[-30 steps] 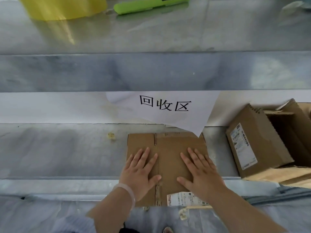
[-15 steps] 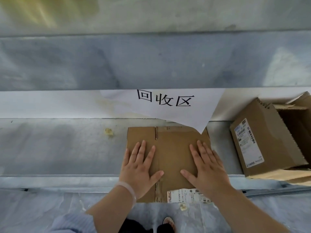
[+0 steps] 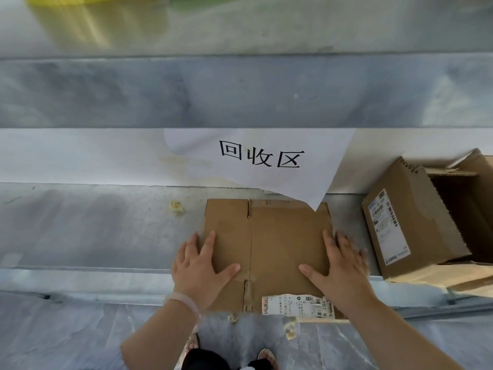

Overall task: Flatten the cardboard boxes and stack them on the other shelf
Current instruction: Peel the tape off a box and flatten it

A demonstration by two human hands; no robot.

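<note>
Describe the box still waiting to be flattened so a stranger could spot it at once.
Find the white paper sign hanging over the lower metal shelf, then look right along that shelf. The open box stands there, a white shipping label on its near face. Unlike the flattened cardboard below the sign, it has its full boxy shape.

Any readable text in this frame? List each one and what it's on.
"回收区": printed on the sign that hangs from the shelf edge.
"507 N": seems to read so on the label at the near edge of the flat cardboard; the rest of its print is too blurred to read.
Box label on the side of the open box at right: barcodes and print, too small to read.
</note>
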